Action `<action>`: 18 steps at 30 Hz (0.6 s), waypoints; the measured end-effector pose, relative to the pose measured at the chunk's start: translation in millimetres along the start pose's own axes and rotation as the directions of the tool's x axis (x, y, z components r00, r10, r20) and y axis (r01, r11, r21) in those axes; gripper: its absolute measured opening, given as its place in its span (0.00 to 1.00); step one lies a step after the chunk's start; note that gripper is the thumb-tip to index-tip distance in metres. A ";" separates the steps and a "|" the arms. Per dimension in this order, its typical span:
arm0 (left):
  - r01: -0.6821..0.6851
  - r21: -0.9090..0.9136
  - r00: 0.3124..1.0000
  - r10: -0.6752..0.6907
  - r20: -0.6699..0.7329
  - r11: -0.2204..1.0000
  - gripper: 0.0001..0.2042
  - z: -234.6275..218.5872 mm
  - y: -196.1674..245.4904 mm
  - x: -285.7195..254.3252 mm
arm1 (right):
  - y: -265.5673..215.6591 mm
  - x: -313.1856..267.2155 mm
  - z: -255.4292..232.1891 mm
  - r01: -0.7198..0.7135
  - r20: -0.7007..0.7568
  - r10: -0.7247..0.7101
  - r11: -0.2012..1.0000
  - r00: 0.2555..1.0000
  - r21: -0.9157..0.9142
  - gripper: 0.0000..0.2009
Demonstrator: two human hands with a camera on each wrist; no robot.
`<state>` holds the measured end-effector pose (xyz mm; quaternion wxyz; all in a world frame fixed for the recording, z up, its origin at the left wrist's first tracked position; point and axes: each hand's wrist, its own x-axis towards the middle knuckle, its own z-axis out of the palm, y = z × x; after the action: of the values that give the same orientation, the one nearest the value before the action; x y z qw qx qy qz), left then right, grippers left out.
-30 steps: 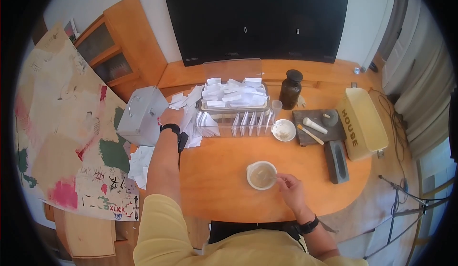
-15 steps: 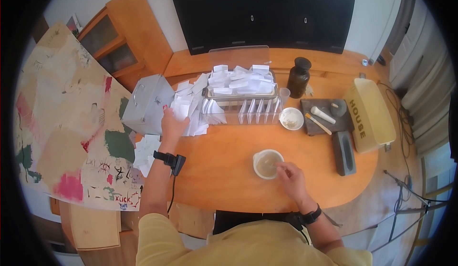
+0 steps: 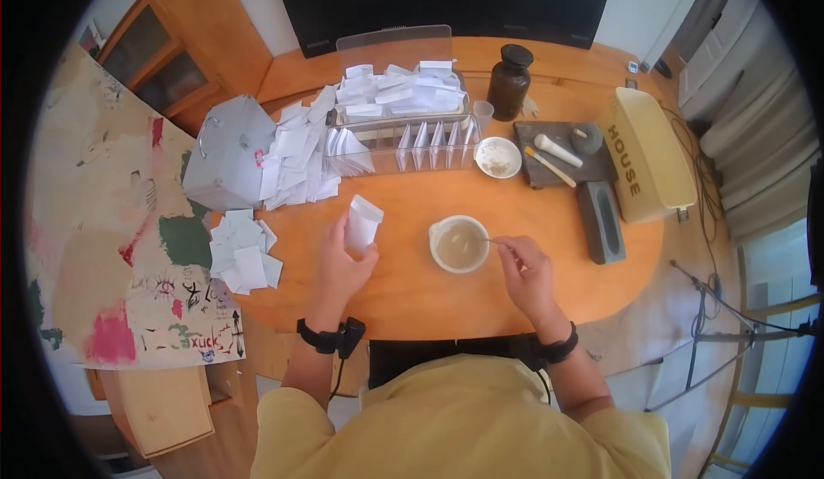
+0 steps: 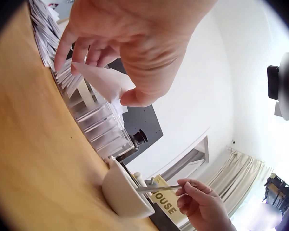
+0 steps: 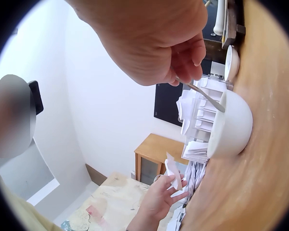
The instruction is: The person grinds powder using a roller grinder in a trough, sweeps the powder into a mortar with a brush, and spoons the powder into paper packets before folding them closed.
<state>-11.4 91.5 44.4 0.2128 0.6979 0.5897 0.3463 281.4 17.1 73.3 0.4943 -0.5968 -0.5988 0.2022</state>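
My left hand (image 3: 342,266) holds a small white paper packet (image 3: 364,221) upright between thumb and fingers, to the left of a white mortar (image 3: 436,260) with a pouring lip. Greyish-beige powder (image 3: 459,245) lies inside the mortar. My right hand (image 3: 528,277) pinches the handle of a thin metal spoon (image 4: 159,188) at the mortar's right rim. In the right wrist view the spoon (image 5: 207,97) slants down over the rim, and its tip is hidden inside. That view also shows the left hand (image 5: 156,199) with the packet (image 5: 172,173).
Behind stand a clear organizer (image 3: 386,160) with upright packets and a tray heaped with packets (image 3: 403,91). A packet pile (image 3: 300,161) and grey metal box (image 3: 227,157) are left. Rightward are a small white dish (image 3: 498,157), brown bottle (image 3: 510,84), stone slab (image 3: 536,170) and yellow bin (image 3: 657,153).
My left hand has come back from the packet pile toward the mortar, bringing one paper packet. My right hand stays at the mortar's rim with the spoon. The head view has shifted.
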 end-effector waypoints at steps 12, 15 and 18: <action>0.221 -0.466 0.975 -0.178 0.136 0.857 0.26 56.0 6.0 -20.3 | 33.3 -4.4 16.1 -0.273 -0.001 0.275 0.957 0.961 0.098 0.06; 0.165 -0.464 0.981 -0.098 0.165 0.870 0.28 51.5 12.0 -21.4 | 38.0 -5.4 19.0 -0.438 0.114 0.423 0.860 0.899 0.261 0.06; 0.040 -0.339 0.986 0.019 0.167 0.940 0.30 47.4 10.2 -22.6 | 43.5 -7.1 23.7 -0.527 0.206 0.486 0.753 0.849 0.394 0.07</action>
<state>28.9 72.6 14.6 0.3811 0.6741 0.5045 0.3818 282.6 27.9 24.5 0.5139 -0.6006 -0.3756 0.4839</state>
